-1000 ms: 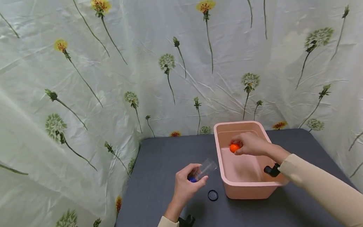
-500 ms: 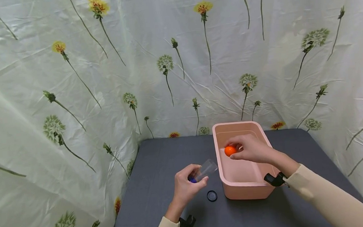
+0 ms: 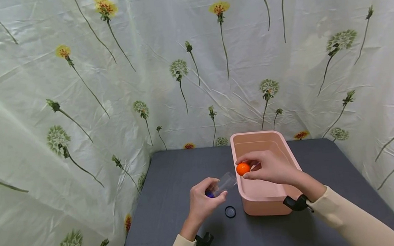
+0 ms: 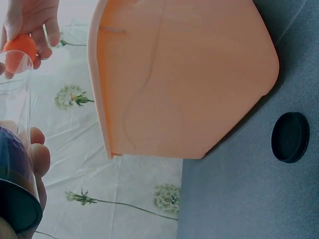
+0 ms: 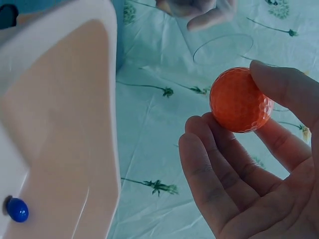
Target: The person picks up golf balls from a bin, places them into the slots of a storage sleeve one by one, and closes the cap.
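My left hand (image 3: pixel 202 199) grips a clear plastic tube (image 3: pixel 226 182), tilted with its open end toward the bin. Inside its lower part sits a dark blue dimpled ball (image 4: pixel 14 152), above a black end cap (image 4: pixel 20 204). My right hand (image 3: pixel 272 167) pinches an orange golf ball (image 3: pixel 243 169) between thumb and fingertips over the left rim of the pink bin (image 3: pixel 266 206). The right wrist view has the orange ball close to the tube's open mouth, apart or touching I cannot tell; in the left wrist view the mouth overlaps the ball.
A round black lid (image 3: pixel 230 211) lies on the dark grey table (image 3: pixel 183 166), left of the bin's near corner. Inside the bin is a small blue ball (image 5: pixel 19 209), visible in the right wrist view. A flowered curtain (image 3: pixel 192 62) hangs behind and beside the table.
My right hand has brought the orange golf ball leftward and nearer, from over the bin's middle to its left rim beside the tube. The left hand and tube have hardly moved.
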Available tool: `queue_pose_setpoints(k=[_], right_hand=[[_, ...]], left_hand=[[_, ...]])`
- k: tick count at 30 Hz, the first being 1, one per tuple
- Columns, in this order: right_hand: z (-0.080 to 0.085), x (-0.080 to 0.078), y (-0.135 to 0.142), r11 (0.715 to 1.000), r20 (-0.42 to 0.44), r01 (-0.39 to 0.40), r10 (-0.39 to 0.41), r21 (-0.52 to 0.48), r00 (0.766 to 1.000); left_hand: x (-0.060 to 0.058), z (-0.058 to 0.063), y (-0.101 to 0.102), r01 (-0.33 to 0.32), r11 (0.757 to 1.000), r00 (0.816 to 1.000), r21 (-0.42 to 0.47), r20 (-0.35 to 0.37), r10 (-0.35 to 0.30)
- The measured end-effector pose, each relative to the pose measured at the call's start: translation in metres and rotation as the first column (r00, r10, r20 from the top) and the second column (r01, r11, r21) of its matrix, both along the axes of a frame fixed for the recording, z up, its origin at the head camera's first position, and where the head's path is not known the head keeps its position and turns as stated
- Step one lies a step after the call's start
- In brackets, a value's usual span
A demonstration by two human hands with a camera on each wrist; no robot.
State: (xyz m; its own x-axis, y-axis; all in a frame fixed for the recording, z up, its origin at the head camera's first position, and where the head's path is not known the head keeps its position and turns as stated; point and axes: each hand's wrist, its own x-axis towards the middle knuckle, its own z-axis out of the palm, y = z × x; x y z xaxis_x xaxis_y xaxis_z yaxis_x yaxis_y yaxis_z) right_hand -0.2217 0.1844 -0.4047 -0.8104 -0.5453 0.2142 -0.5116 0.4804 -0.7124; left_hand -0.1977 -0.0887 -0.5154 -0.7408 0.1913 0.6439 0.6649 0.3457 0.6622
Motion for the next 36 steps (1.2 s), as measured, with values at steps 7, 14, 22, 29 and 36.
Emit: queue_pose_setpoints(k=[7,14,22,29,36], right_hand=[[-0.001,0.003,-0.007,0.999,0.054,-0.036,0.038,-0.037,0.998],[-0.002,0.004,-0.010,0.997,0.097,-0.060,0.066,-0.057,0.993],[-0.001,0.006,-0.011,0.997,0.102,-0.056,0.060,-0.045,0.993],[-0.004,0.006,-0.012,0.998,0.110,-0.063,0.065,-0.024,0.992],[-0.005,0.007,-0.013,0.998,0.108,-0.065,0.066,-0.010,0.992]], left_hand=[[0.000,0.002,0.001,0.015,1.000,1.000,0.004,-0.012,-0.015],[0.002,0.004,0.003,0.017,1.000,1.000,-0.001,0.006,-0.017],[0.005,0.006,0.003,0.016,1.000,1.000,-0.008,0.013,-0.016],[0.008,0.006,0.004,0.044,0.999,0.998,0.013,0.033,-0.045],[0.009,0.007,0.004,0.062,0.997,0.996,0.036,0.059,-0.064]])
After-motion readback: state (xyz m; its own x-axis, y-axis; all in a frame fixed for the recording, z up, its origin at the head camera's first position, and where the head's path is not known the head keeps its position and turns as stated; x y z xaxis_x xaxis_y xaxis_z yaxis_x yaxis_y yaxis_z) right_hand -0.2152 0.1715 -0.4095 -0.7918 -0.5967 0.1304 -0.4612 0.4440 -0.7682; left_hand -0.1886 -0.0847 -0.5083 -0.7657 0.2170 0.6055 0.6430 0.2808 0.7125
